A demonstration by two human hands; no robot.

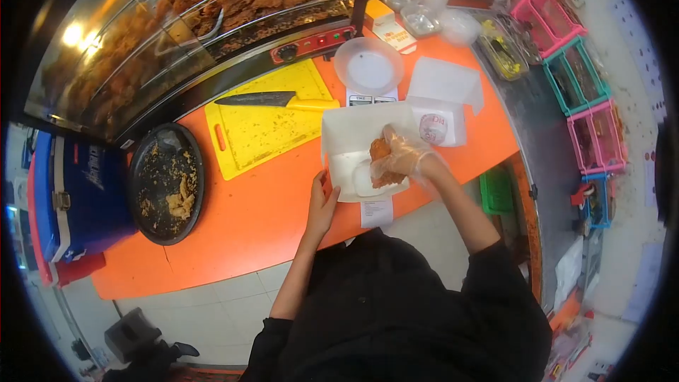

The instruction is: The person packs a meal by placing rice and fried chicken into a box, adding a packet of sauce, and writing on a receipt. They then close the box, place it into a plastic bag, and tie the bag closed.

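Near the knife (pixel 258 99) and yellow board (pixel 265 134), your right hand (pixel 407 157) clamps the chicken (pixel 380 149), its length pointing away from you; left hand (pixel 322 205) is open beside the box (pixel 341 133).

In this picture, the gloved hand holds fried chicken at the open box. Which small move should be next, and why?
Probably the right hand should lower the fried chicken and release it inside the white box. The chicken is already within the box's outline, the box is open, and the left hand is at its edge.
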